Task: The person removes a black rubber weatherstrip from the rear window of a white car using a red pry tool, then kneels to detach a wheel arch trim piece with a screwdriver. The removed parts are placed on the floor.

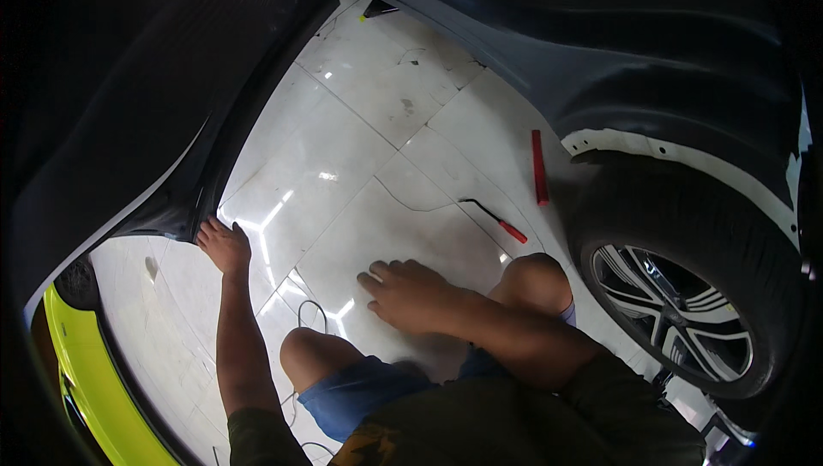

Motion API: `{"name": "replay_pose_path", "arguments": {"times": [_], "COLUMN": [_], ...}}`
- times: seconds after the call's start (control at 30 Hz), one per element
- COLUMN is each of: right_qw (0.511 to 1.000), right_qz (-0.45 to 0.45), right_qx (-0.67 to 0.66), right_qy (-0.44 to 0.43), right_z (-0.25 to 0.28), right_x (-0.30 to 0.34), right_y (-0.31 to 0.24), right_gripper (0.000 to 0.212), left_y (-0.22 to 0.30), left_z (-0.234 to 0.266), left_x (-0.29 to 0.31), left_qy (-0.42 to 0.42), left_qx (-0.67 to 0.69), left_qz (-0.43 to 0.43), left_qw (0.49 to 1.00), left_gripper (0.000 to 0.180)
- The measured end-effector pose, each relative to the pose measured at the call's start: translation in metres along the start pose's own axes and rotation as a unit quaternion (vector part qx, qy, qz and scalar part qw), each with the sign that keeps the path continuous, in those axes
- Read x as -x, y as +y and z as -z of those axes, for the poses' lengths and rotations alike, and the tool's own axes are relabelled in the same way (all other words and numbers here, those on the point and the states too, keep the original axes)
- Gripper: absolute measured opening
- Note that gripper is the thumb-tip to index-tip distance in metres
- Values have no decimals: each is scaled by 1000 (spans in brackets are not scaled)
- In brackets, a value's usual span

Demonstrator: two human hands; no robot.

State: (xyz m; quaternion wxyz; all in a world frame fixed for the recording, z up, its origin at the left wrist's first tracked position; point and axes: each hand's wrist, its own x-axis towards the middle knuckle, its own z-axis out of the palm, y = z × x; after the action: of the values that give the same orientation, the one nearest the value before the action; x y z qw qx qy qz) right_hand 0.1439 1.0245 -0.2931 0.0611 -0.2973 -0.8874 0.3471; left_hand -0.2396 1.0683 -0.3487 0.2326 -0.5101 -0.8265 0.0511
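Note:
My left hand (225,245) is at the lower corner of a dark car door (163,123), its fingers on the edge and its thumb to the right side. The grip's far side is hidden. In front of my knees, my right hand (407,296) hangs over the tiled floor with loosely bent fingers slightly apart, and nothing shows in it. Beyond it on the floor lies a hooked hand tool (512,231) with a red handle and a black shaft. A red bar (539,168) rests farther right, near the wheel.
A car wheel (677,312) with a black and silver rim stands close on my right, under a dark body panel (600,54) with a pale arch edge. A yellow-green car (86,363) is at lower left. Thin cable (313,316) loops beside my left knee. Glossy tiles (343,157) cover the floor.

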Motion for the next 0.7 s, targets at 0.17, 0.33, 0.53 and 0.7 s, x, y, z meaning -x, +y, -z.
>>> {"name": "replay_pose_path", "arguments": {"times": [0.17, 0.33, 0.53, 0.7], "right_qw": [998, 995, 998, 998], "right_qz": [-37, -1, 2, -4], "right_qx": [-12, 10, -32, -19], "right_qy": [-55, -103, -56, -53], "right_z": [10, -2, 4, -1], "right_x": [-13, -26, -26, -23], "right_y": [13, 5, -6, -13], "right_gripper": [43, 43, 44, 43], "left_y": [15, 6, 12, 8], "left_z": [3, -9, -12, 7], "left_x": [0, 18, 15, 26], "left_qy": [-42, -50, -99, -132], "left_qx": [-14, -12, 109, 63], "left_qz": [-40, -11, 52, 23], "left_qw": [998, 999, 988, 989], "left_gripper": [72, 78, 80, 75]}}
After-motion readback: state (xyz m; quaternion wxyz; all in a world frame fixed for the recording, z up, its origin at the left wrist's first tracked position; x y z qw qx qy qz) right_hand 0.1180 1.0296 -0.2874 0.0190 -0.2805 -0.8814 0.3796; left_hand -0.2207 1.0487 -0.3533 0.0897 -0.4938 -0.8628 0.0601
